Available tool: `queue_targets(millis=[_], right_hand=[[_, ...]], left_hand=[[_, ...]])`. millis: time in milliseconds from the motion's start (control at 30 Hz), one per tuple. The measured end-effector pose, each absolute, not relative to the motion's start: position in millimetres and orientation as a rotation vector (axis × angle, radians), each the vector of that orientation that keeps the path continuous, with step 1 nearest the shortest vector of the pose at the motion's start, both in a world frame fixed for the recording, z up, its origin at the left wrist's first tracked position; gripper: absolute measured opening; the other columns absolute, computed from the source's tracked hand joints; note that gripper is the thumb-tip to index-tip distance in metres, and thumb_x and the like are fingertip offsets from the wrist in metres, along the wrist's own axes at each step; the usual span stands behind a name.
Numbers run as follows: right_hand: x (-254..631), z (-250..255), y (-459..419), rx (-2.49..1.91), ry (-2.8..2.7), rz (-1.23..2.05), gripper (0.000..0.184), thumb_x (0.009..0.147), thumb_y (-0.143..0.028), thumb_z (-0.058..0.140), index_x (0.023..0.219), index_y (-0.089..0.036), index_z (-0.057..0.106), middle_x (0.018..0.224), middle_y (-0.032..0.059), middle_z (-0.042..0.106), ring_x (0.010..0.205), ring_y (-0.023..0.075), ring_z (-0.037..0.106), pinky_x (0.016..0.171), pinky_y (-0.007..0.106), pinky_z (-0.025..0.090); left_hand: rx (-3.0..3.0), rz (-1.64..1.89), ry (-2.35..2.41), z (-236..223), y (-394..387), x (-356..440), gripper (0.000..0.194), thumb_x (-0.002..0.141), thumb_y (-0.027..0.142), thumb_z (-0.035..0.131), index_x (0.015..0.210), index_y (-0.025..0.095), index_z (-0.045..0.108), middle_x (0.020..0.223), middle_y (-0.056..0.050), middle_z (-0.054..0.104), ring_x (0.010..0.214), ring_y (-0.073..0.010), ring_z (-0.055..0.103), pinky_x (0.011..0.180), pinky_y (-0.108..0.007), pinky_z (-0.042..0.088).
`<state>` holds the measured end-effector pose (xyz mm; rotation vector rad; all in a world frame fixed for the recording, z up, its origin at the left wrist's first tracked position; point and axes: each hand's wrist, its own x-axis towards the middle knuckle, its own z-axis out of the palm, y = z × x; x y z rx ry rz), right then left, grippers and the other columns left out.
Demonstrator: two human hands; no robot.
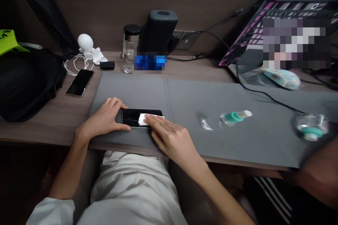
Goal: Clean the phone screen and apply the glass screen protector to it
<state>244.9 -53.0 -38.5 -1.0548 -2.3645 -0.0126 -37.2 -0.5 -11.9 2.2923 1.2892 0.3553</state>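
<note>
A black smartphone (130, 115) lies flat, screen up, on a grey desk mat (190, 102). My left hand (107, 117) grips its left end, thumb at the near edge and fingers at the far edge. With extended fingers, my right hand (171, 132) presses a folded white tissue (142, 119) against the right part of the screen. The fingers partly cover the tissue and the phone's right end. Right of my right hand are a small clear cap (206, 124) and a clear bottle with a teal collar and white top (234, 117), lying on its side.
Another phone (80, 82), white earphone cords (75, 65) and a black bag (29, 77) are at left. A glass water bottle (129, 56) stands behind the mat. At right are a tilted laptop (250, 35), a mouse (283, 78), a cable, another teal-collared bottle (313, 126) and another person's blurred arm.
</note>
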Motion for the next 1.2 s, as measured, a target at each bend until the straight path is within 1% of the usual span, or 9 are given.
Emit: queue_targets(millis=[167,300,433,600,733,833,933,1000,1200], right_hand=[[262.5,-43.8,-60.3,-1.114,-2.332,-0.061,0.044,0.105,-0.010,0.051,0.146,-0.020,0.063,0.140,0.0085,0.075,0.126,0.0256,0.074,0.109,0.045,0.064],[265.2,-44.2,-62.2,-1.160,-2.316,-0.117,0.047,0.102,-0.008,0.053,0.145,-0.022,0.064,0.137,0.0079,0.076,0.122,0.0275,0.076,0.107,0.047,0.065],[245.3,-41.5,-55.7,-1.146,-2.329,-0.149,0.041,0.099,-0.006,0.052,0.136,-0.017,0.068,0.130,0.0135,0.079,0.116,0.0273,0.079,0.105,0.044,0.066],[195.9,-39.6,-42.5,-0.995,-2.407,-0.018,0.036,0.099,-0.007,0.052,0.129,-0.015,0.070,0.131,0.0171,0.078,0.121,0.0272,0.077,0.110,0.044,0.062],[176.6,-40.4,-36.8,-0.930,-2.407,-0.007,0.029,0.103,-0.011,0.054,0.125,-0.017,0.071,0.132,0.0142,0.079,0.122,0.0239,0.076,0.112,0.040,0.060],[189.9,-43.4,-37.3,-0.929,-2.374,-0.022,0.031,0.103,-0.012,0.055,0.127,-0.019,0.072,0.133,0.0089,0.079,0.124,0.0206,0.075,0.114,0.037,0.059],[219.8,-48.8,-41.4,-1.006,-2.306,-0.074,0.036,0.102,-0.010,0.053,0.132,-0.019,0.070,0.132,0.0079,0.079,0.123,0.0210,0.076,0.113,0.040,0.060],[241.6,-52.4,-44.5,-1.064,-2.252,-0.132,0.039,0.101,-0.009,0.052,0.134,-0.020,0.070,0.129,0.0076,0.080,0.120,0.0219,0.077,0.112,0.042,0.061],[286.5,-55.9,-44.4,-1.210,-1.965,-0.359,0.034,0.100,-0.007,0.056,0.129,-0.017,0.072,0.119,0.0098,0.083,0.112,0.0252,0.080,0.107,0.044,0.064]], left_hand=[[2.271,0.353,1.280,-11.7,0.8,-37.5,0.065,0.083,0.069,0.080,0.127,0.026,0.058,0.132,-0.006,0.056,0.131,-0.0323,0.049,0.112,-0.047,0.045],[2.259,0.350,1.288,-11.3,-0.1,-36.3,0.063,0.084,0.069,0.080,0.126,0.026,0.058,0.132,-0.006,0.056,0.130,-0.0316,0.050,0.110,-0.046,0.046],[2.269,0.361,1.285,-10.9,-1.4,-35.0,0.062,0.084,0.067,0.081,0.124,0.026,0.058,0.131,-0.006,0.056,0.128,-0.0310,0.051,0.110,-0.045,0.046],[2.266,0.394,1.278,-11.9,-1.0,-35.9,0.055,0.086,0.061,0.080,0.123,0.025,0.059,0.130,-0.006,0.057,0.127,-0.0311,0.051,0.110,-0.046,0.046],[2.303,0.380,1.269,-11.9,0.2,-38.8,0.045,0.090,0.050,0.078,0.121,0.024,0.058,0.128,-0.006,0.058,0.124,-0.0309,0.052,0.107,-0.046,0.048],[2.303,0.394,1.259,-11.3,1.6,-41.1,0.054,0.088,0.060,0.079,0.124,0.025,0.057,0.132,-0.007,0.057,0.128,-0.0324,0.052,0.109,-0.049,0.048],[2.286,0.396,1.266,-11.2,3.0,-42.1,0.062,0.085,0.066,0.080,0.127,0.026,0.059,0.135,-0.007,0.057,0.132,-0.0335,0.051,0.113,-0.051,0.047],[2.296,0.390,1.273,-11.4,3.7,-42.1,0.062,0.085,0.066,0.081,0.127,0.026,0.059,0.135,-0.007,0.057,0.133,-0.0333,0.051,0.115,-0.052,0.046],[2.315,0.383,1.293,-11.4,3.8,-42.5,0.059,0.087,0.061,0.082,0.131,0.028,0.062,0.137,-0.006,0.058,0.134,-0.0323,0.052,0.114,-0.049,0.048]])
